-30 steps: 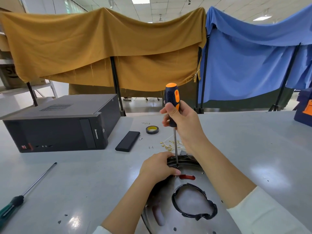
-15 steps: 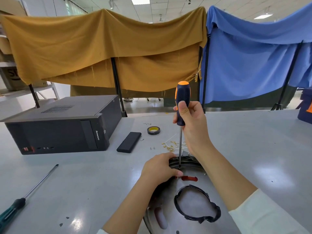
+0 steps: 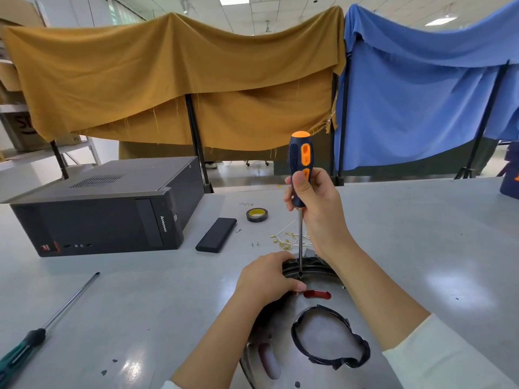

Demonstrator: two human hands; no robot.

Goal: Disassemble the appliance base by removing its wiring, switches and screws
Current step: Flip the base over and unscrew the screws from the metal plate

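Head view: hands (image 3: 317, 203) grip screwdriver (image 3: 300, 175); tip at base rim (image 3: 314, 272).

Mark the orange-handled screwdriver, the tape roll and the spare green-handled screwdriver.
orange-handled screwdriver (image 3: 300, 161): head view, on its handle above the fingers.
tape roll (image 3: 257, 215): head view, on its yellow inner ring.
green-handled screwdriver (image 3: 19, 350): head view, on its handle.

Appliance base (image 3: 283, 335) near edge and green screwdriver (image 3: 21, 350) handle, both cropped
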